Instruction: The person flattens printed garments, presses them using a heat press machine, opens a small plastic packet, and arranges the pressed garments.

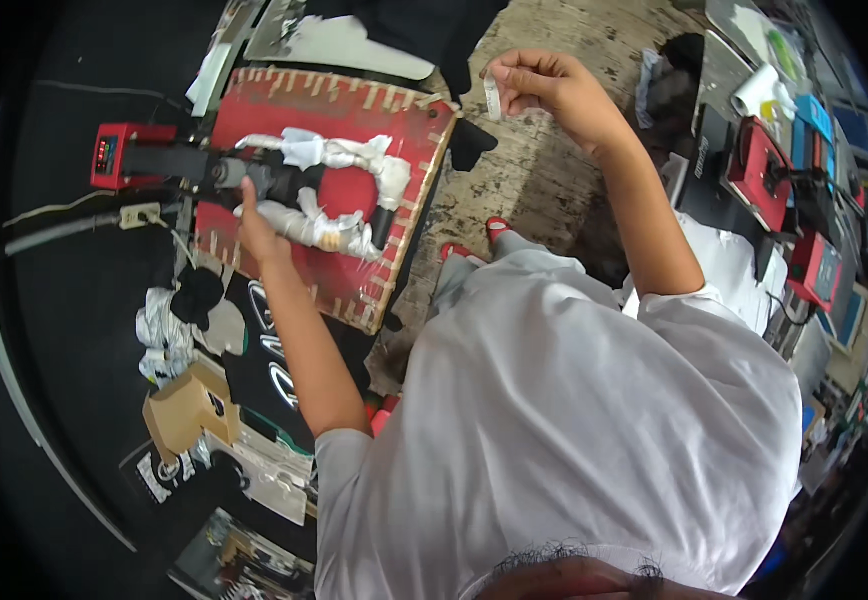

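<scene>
At the left stands a heat press with a red-topped plate [299, 275] edged with strips of tan tape. Its U-shaped handle [329, 235] is wrapped in white cloth and tape. My left hand [260, 232] is at the near left end of that handle, beside the grey block [229, 172] on the press arm. One digit points up along the block; the other fingers are hidden. To the right of the press, above the floor, my right hand [544, 92] is closed in a pinch on a small white strip [493, 100] with faint marks.
A red control box [119, 155] with a lit display sits behind the press, with a power socket [141, 216] near it. An opened cardboard box [187, 412] lies lower left. Another red press [757, 175] stands at the right, near a white roll [754, 92]. Dark cloth hangs beyond the plate.
</scene>
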Tool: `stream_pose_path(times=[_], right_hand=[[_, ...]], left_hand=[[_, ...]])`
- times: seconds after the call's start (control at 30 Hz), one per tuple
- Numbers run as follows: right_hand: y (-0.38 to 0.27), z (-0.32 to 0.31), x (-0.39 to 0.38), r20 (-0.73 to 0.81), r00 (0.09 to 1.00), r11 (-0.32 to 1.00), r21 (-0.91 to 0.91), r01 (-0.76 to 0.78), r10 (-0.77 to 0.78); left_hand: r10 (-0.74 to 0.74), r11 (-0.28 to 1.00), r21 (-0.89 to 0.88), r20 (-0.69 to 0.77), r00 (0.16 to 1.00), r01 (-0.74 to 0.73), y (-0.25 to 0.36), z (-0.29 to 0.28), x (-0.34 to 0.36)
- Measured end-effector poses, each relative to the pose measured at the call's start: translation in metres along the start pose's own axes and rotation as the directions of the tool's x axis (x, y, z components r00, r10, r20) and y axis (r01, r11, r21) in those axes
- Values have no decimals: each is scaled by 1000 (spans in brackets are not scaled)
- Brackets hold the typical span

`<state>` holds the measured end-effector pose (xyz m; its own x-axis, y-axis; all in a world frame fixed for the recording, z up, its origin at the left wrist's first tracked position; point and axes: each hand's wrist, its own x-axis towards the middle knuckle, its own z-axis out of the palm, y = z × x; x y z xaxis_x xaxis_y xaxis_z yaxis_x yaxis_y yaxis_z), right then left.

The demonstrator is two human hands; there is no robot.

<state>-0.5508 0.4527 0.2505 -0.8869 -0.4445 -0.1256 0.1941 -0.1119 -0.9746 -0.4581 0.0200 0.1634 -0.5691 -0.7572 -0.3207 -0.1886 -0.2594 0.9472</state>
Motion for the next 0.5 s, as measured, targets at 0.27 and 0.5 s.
stream_pose_path(times=[0.27,0.5], right_hand=[[60,129,51,374,864,907,-116,405,-337],[124,236,49,395,795,636,-478,606,-461]], left_hand=[[-21,997,-71,168,986,33,-4,-19,28],[156,987,-47,75,985,-153,10,-8,-7]])
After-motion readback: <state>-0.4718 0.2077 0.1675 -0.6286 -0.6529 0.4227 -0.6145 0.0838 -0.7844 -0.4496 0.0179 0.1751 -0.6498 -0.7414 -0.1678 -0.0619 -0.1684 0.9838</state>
